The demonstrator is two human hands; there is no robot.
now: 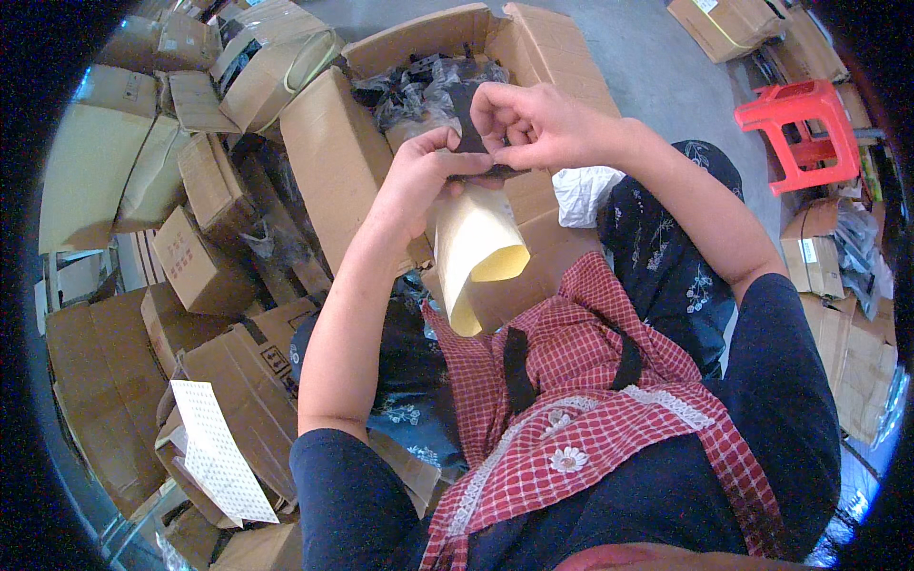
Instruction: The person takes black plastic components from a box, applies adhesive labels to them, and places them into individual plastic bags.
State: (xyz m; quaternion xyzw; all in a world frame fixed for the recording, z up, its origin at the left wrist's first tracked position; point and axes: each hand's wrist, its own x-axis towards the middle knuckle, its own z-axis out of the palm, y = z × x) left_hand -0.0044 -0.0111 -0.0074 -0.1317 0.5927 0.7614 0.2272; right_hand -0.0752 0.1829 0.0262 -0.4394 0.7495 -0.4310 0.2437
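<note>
The open carton (328, 176) is matt cardboard; inside it lie bags (405, 103) of glossy, crinkled plastic. On the carton's near side, the curled sheet (466, 233) looks like smooth paper and the apron (571, 404) is woven cloth. Right of the carton, the stool (809, 122) is smooth plastic.

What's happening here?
Someone in a red checked apron is handling a small black piece between the left hand and right hand; its exact kind is unclear. A curled pale-yellow sheet hangs just below the left hand. Beyond the hands stands an open cardboard box with dark plastic-wrapped items inside.
</note>
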